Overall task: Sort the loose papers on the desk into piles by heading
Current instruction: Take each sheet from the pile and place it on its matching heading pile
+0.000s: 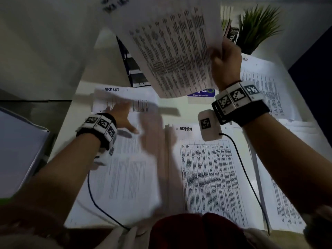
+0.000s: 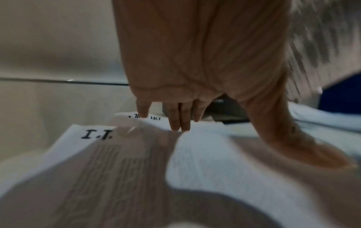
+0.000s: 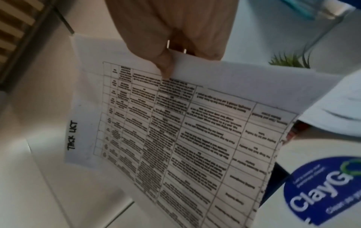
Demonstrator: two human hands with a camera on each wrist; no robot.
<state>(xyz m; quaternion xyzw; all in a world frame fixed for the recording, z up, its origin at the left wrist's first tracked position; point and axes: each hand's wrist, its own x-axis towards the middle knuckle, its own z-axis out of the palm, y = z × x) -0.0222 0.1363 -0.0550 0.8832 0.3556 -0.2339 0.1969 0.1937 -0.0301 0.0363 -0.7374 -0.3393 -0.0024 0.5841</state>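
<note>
A sheet (image 3: 175, 123) headed like the far-left pile (image 1: 125, 97) is pinched aloft by the right hand (image 1: 225, 63) while the left hand (image 1: 124, 117), fingers spread, hovers over the bench (image 1: 183, 110) papers; it likely belongs on that pile.

Two hands (image 1: 124, 114), one plant (image 1: 258, 27).
</note>
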